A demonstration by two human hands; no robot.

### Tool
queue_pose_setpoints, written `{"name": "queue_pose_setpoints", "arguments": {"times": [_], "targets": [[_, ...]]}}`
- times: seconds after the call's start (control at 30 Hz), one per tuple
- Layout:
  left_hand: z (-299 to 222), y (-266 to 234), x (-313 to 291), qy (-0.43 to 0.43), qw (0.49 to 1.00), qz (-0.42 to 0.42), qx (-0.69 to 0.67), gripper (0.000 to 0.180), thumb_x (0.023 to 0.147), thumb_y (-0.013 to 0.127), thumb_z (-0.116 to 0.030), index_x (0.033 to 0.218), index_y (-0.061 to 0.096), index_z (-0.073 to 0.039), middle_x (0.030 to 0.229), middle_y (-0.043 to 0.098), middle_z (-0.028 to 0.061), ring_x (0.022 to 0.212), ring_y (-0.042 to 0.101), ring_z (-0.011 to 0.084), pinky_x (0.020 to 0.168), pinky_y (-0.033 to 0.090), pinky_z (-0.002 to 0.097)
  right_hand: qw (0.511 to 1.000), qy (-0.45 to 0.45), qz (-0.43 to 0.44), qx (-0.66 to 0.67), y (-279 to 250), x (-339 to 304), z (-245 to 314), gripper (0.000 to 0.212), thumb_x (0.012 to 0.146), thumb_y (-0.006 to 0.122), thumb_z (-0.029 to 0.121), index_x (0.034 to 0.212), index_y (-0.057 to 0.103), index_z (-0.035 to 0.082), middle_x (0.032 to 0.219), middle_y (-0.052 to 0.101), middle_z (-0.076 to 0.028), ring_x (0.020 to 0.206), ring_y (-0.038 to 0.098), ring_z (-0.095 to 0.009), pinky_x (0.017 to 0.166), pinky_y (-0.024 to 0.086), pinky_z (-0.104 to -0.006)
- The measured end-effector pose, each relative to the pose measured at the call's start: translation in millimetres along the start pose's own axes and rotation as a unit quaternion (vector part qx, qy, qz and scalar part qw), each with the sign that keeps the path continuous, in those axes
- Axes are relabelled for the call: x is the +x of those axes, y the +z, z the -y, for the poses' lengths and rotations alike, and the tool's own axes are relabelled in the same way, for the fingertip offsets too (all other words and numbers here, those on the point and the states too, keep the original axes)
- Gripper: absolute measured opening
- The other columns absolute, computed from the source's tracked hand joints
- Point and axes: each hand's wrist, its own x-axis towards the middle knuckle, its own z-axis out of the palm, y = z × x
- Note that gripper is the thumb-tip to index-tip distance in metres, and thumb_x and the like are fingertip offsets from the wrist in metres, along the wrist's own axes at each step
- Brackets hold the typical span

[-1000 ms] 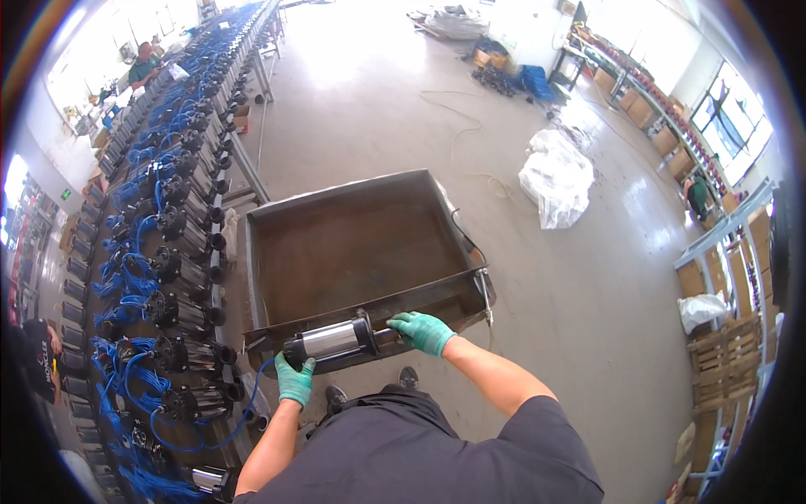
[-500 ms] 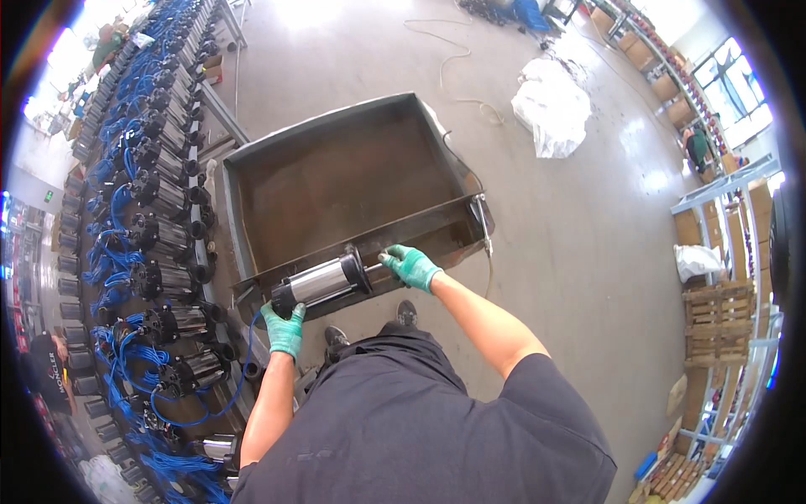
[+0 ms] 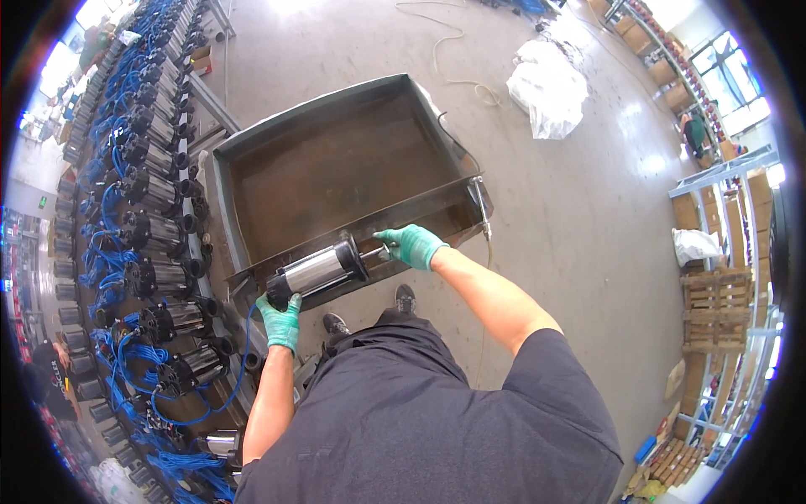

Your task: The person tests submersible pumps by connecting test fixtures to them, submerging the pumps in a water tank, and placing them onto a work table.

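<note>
Green gloves (image 3: pixel 411 245), silver-and-black pump (image 3: pixel 315 270), rusty brown tray (image 3: pixel 336 168), seemingly blue hoses (image 3: pixel 126 361).

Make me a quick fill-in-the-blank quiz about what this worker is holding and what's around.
1. Both hands wear ____ gloves.
2. The left hand and right hand hold a silver pump by its two ____.
3. The pump is over the near edge of a large metal ____.
4. The cables on the pumps at the left are ____.

Missing words: green; ends; tray; blue

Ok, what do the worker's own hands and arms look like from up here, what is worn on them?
Both the left hand and the right hand wear snug teal-green gloves that end at the wrist. The forearms are bare. A dark grey short-sleeved shirt covers the upper arms. No watch, cables or markings show.
</note>
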Motion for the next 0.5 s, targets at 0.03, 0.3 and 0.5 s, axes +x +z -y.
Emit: {"name": "queue_pose_setpoints", "arguments": {"times": [0.03, 0.3, 0.5], "targets": [[1, 0, 0, 0.0, 1.0, -0.001, -0.001, 0.069, 0.081, 0.087, -0.018, 0.13, 0.042, -0.003, 0.117, 0.058, 0.01, 0.105, 0.056, 0.0213, 0.098, 0.045, 0.0335, 1.0, 0.014, 0.019, -0.003, -6, 0, 4, 0.051, 0.092, 0.067, 0.027, 0.142, 0.056, 0.02, 0.105, 0.071, -0.017, 0.093, 0.068, -0.038, 0.08, 0.055, -0.0468], [-9, -4, 2, -0.027, 0.999, -0.004, 0.041, 0.069, 0.08, 0.088, -0.022, 0.129, 0.043, -0.001, 0.115, 0.062, 0.0109, 0.103, 0.059, 0.0212, 0.095, 0.047, 0.0337, 0.854, 0.105, -0.501, -0.09, -21, -66, -64, 0.049, 0.078, 0.068, 0.005, 0.126, 0.06, 0.004, 0.113, 0.064, -0.02, 0.103, 0.061, -0.04, 0.095, 0.049, -0.0474], [0, -10, 15, -0.027, 0.998, -0.022, 0.044, 0.068, 0.077, 0.09, -0.023, 0.123, 0.047, 0.001, 0.107, 0.065, 0.0124, 0.094, 0.063, 0.0224, 0.088, 0.051, 0.0359, 0.827, 0.394, -0.312, 0.253, -31, -71, -136, 0.066, 0.084, 0.081, 0.029, 0.128, 0.044, -0.002, 0.103, 0.066, -0.02, 0.086, 0.066, -0.03, 0.078, 0.055, -0.0412]]}}
